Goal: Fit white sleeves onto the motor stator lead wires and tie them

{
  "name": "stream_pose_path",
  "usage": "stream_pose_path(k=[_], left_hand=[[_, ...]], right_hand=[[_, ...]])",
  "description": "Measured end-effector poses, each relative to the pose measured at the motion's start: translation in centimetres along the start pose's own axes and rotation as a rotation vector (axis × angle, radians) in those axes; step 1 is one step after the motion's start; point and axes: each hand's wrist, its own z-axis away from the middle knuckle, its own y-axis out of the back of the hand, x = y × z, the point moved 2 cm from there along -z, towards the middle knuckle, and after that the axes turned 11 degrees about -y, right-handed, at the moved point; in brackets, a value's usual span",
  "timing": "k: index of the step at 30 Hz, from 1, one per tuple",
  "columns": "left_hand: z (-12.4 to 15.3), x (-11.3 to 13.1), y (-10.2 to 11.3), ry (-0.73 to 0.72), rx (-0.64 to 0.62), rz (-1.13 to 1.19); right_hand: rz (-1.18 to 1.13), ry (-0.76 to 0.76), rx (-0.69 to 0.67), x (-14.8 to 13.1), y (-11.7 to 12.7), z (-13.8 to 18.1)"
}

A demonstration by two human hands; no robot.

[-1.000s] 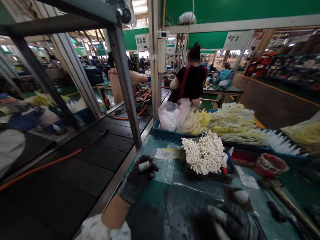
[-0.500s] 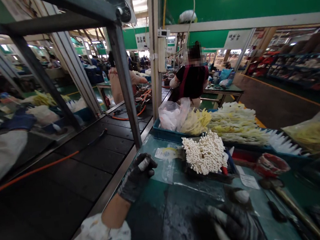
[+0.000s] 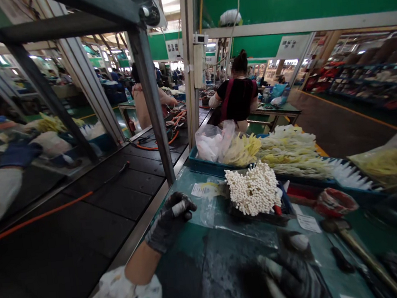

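My left hand (image 3: pixel 171 221), in a black glove with pale tape round a finger, is over the left edge of the work table. Its fingers are curled in, with nothing visible in them. Lower right, my right hand (image 3: pixel 291 272), also gloved and taped, lies low over the dark table surface (image 3: pixel 219 271); its fingers are apart and I see nothing held. Beyond and between the hands stands a thick bundle of white bead-tipped stems (image 3: pixel 253 188) in a dark blue tray. A clear plastic bag with a label (image 3: pixel 205 191) lies flat near my left hand.
Blue trays hold pale yellow-green artificial leaves (image 3: pixel 288 150) and bagged white pieces (image 3: pixel 209 143). A red tape roll (image 3: pixel 335 201) and a hammer (image 3: pixel 361 252) lie on the right. Left runs a black conveyor (image 3: pixel 115 211) carrying an orange-stemmed piece (image 3: pixel 44 216). A co-worker's blue-gloved hand (image 3: pixel 21 152) shows beyond it.
The view has shifted very slightly. The orange-stemmed piece has slid a little to the left along the conveyor. The co-worker's hand at far left has moved slightly; my own hands keep their places.
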Motion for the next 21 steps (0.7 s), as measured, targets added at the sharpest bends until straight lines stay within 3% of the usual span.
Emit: stream_pose_path(k=[5, 9, 15, 21], left_hand=[[-0.1, 0.1, -0.1, -0.006, 0.009, -0.02], [-0.1, 0.2, -0.2, -0.012, 0.039, -0.017], [-0.1, 0.4, -0.7, -0.008, 0.044, -0.043], [-0.2, 0.3, -0.5, 0.002, 0.05, -0.001]], right_hand=[[-0.011, 0.061, -0.075, 0.4, 0.2, -0.1], [-0.012, -0.006, -0.019, 0.2, 0.2, 0.0], [0.0, 0.043, -0.051, 0.4, 0.4, -0.2], [0.007, 0.083, -0.128, 1.7, 0.1, 1.6]])
